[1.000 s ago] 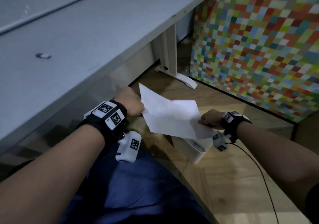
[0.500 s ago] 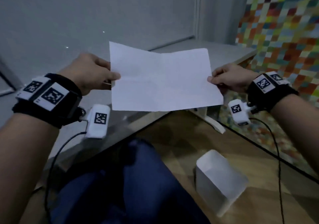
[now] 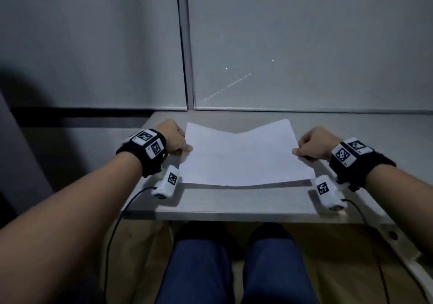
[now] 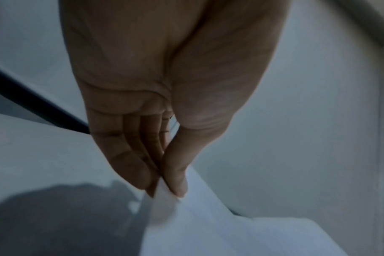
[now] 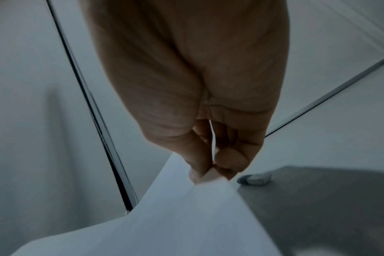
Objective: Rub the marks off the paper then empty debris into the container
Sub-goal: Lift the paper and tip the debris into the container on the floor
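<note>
A white sheet of paper [image 3: 241, 156] with a crease down its middle hangs flat just over the grey table [image 3: 234, 203], casting a shadow along its near edge. My left hand [image 3: 185, 148] pinches its left edge between thumb and fingers [image 4: 140, 175]. At the sheet's right edge, my right hand [image 3: 295, 151] pinches it the same way, as the right wrist view shows [image 5: 208, 173]. A small white eraser [image 5: 254, 179] lies on the table just beyond my right hand. I see no marks on the sheet. The container is out of view.
A grey partition wall [image 3: 281, 46] with a vertical seam rises right behind the table. The table's front edge [image 3: 234, 215] runs above my knees [image 3: 201, 268]. Wrist camera cables hang off both arms past that edge.
Both hands carried the sheet from low over the white container on the floor up onto the table, flattening it out. It now hovers low over the tabletop.
</note>
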A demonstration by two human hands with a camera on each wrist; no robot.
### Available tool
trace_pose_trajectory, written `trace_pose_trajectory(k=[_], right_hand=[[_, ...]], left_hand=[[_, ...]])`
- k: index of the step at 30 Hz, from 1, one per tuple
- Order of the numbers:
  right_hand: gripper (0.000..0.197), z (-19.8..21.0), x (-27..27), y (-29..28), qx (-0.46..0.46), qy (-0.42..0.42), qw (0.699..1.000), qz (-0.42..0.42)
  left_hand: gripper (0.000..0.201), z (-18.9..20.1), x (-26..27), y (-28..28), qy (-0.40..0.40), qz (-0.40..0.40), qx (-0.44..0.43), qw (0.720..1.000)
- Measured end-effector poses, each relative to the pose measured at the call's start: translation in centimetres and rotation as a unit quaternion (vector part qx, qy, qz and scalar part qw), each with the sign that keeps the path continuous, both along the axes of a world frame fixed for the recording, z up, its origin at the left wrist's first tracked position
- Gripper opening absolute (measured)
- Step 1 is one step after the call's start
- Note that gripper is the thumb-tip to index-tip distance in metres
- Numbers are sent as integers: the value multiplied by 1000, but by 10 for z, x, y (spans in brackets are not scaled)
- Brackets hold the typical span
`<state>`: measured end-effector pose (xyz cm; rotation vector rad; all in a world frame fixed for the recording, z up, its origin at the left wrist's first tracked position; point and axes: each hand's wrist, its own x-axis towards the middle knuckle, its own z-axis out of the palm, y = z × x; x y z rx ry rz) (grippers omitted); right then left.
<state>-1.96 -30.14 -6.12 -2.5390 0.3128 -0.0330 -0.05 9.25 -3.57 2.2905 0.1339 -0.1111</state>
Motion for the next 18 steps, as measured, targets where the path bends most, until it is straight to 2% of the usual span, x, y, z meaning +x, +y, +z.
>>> trace_pose_trajectory(k=[4, 8, 11, 18], right_hand=[[46, -11, 13, 6, -76, 19, 997, -5], [23, -13, 15, 7, -133, 28, 991, -2], [42, -17, 15, 9, -161, 22, 987, 20], [51, -19, 20, 5, -137, 80, 987, 38]], left_hand=[[38, -23, 17, 3, 2, -38, 54, 998], [26, -36, 34, -1, -30, -94, 148, 984], [22, -37, 41, -2, -20, -114, 184, 976], [52, -32, 43, -2, 44, -120, 199, 972]])
